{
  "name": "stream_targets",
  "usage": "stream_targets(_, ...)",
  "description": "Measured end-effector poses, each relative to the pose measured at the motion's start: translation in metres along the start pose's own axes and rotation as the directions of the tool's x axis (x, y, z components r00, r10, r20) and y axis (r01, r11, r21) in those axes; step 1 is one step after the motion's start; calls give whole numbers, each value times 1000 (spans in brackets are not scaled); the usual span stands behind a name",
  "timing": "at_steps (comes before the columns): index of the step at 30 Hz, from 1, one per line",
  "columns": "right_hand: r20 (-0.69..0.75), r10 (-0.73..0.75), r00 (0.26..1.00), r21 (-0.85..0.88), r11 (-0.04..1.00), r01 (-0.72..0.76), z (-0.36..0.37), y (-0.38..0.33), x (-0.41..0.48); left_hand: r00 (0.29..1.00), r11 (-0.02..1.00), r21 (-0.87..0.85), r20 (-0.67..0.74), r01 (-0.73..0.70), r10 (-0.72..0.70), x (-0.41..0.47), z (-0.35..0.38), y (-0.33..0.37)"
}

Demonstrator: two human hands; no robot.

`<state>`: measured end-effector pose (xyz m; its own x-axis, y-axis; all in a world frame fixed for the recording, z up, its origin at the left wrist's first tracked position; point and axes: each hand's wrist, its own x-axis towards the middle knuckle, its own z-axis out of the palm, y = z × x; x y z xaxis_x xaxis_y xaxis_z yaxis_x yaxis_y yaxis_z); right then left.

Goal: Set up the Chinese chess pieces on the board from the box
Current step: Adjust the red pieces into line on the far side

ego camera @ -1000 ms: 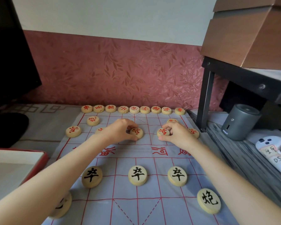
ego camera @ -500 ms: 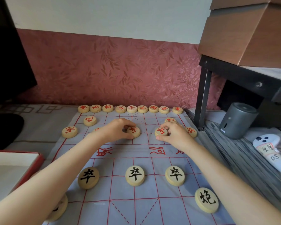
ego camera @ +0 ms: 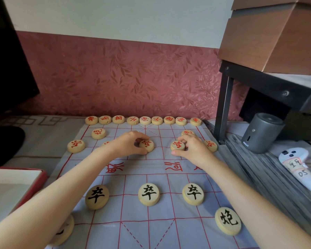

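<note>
Both hands are mid-pinch. The left hand has thumb and fingers curled round a round pale wooden piece with a red soldier character on the centre line of the far half. The right hand pinches a matching red soldier piece further right on the same row. Both pieces lie flat on the pale blue-grey cloth board with red grid lines.

Closest to the camera, a round wooden piece with a black cannon character sits at the right. Another black-marked piece at the left is mostly under the left forearm — can't read it. Just beyond, three wooden pieces with black soldier characters stand in a row, well apart. The red-edged box lies off the board's left side, only partly in view.

Past the red river lettering, level with the hands, one more red soldier sits at the left edge and another at the right edge, just beside the right hand. One row further there's a red cannon piece at left — the piece opposite is half covered by the right fingers. Nine red-marked pieces line the far edge, nearly touching, below the dusty-pink leaf-patterned wall. Off to the right stand a grey cylinder device and a white controller with a handwritten label.
</note>
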<state>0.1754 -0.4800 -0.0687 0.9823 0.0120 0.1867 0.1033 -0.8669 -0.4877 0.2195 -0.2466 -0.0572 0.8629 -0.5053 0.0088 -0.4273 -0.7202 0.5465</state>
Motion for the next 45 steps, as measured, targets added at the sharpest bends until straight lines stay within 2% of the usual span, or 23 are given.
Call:
stream_targets(5, -68, -13, 998, 15, 1000, 14, -23, 8, -11, 976, 995, -7, -197, -95, 92, 1, -8, 16)
stream_targets(10, -123, 136, 983, 60, 990, -130, -58, 45, -19, 947, 972, 96, -225, -214, 230, 23, -2, 50)
stream_targets(15, -84, 186, 979, 61, 982, -181, -59, 60, -21, 972, 984, 53, -150, -172, 179, 65, 25, 77)
stream_targets(22, -103, 202, 974, 13, 979, -202, -46, 64, -10, 986, 971, 169, 24, -168, 167, 110, 45, 92)
stream_targets(29, -53, 207, 977, 48, 978, -204, -44, 77, -6, 967, 959, 150, 130, -239, 221, 126, 48, 93)
stream_targets(34, 0, 201, 979, 110, 974, -200, -44, 84, -5, 973, 962, 159, -13, -224, 229, 124, 53, 93)
stream_targets(38, -5, 186, 983, 108, 977, -184, -42, 85, -7, 980, 969, 204, -113, -138, 164, 122, 60, 94)
stream_targets(41, -1, 178, 984, 122, 977, -176, -41, 86, -7, 981, 968, 243, -161, -64, 106, 119, 63, 98)
stream_targets(45, -17, 183, 983, 158, 971, -178, -42, 86, -9, 982, 981, 195, -182, -20, 56, 117, 64, 100)
